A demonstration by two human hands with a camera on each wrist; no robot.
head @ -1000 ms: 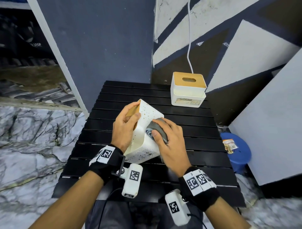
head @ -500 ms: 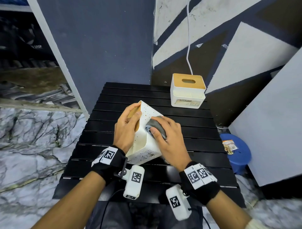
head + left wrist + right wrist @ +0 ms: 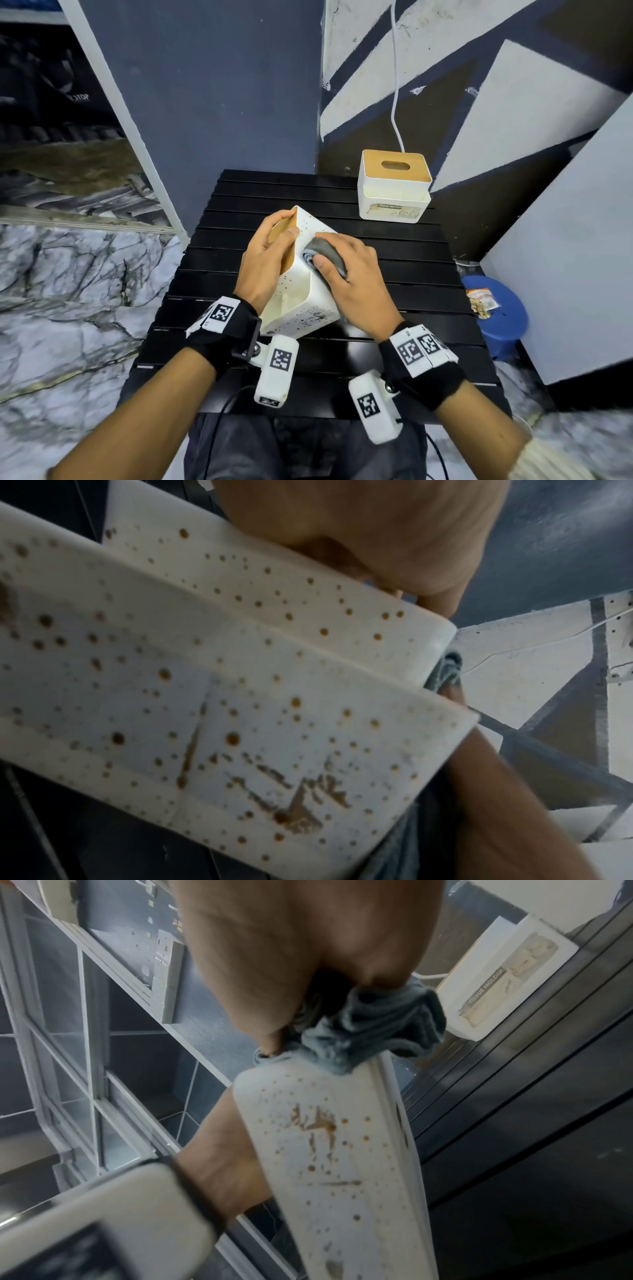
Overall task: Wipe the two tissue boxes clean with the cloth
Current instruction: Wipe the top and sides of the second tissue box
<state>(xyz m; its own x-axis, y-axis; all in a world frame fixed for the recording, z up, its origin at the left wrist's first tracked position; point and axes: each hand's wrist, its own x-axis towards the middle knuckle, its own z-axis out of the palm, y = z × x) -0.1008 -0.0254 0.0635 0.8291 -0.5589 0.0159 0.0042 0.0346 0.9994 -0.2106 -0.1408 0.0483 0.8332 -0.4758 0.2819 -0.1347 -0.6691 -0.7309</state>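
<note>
holding the tilted white plastic tissue box with brown spots and wooden lid (image 3: 301, 291) on the black slatted table (image 3: 411, 281), the left hand (image 3: 270, 260) curls its fingers over the lid edge, while the right hand (image 3: 352, 277) clutches the bunched grey cloth (image 3: 323, 255) against the upper side. the box stands on 1 lower edge only, so a strong push may make it slip or turn. the brown marks (image 3: 294, 794) on the near face could smear, and the 2nd white tissue box with wooden lid (image 3: 394, 186) waits untouched at the far right corner.

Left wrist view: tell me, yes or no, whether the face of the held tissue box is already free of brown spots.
No: the held tissue box still carries brown spots and smears across that whole white face.
</note>
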